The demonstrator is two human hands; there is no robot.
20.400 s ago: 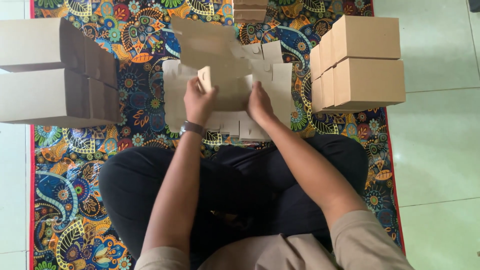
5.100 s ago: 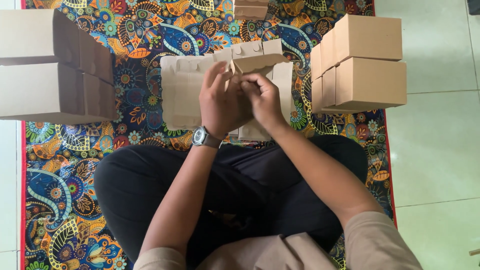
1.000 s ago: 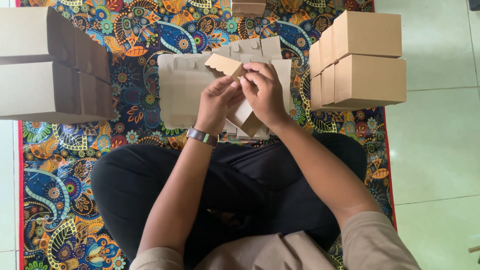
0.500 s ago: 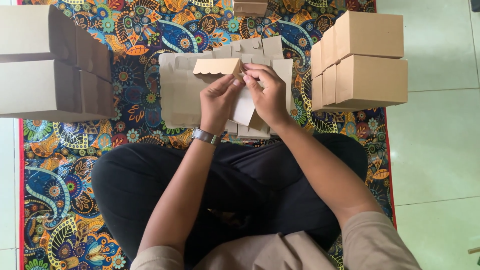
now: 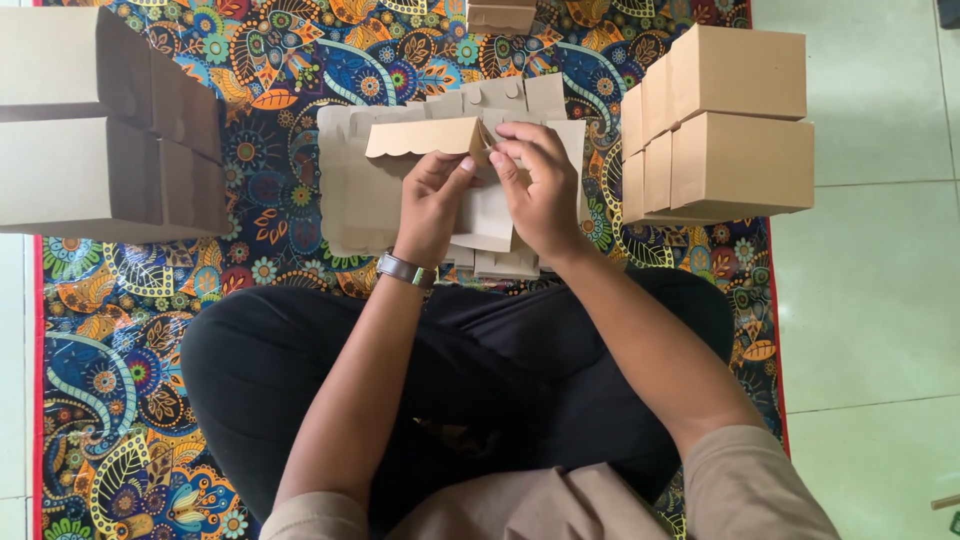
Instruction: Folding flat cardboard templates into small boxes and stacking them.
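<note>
Both hands pinch one flat cardboard box blank (image 5: 425, 137): the left hand (image 5: 432, 195) has its fingers closed on the raised scalloped flap from below, and the right hand (image 5: 540, 190) has its fingers closed on the fold just right of them. The blank stands above a stack of flat cardboard blanks (image 5: 350, 200) on the patterned mat (image 5: 270, 60). Folded cardboard boxes are piled well left (image 5: 90, 120) and right (image 5: 735, 120) of the fingers.
</note>
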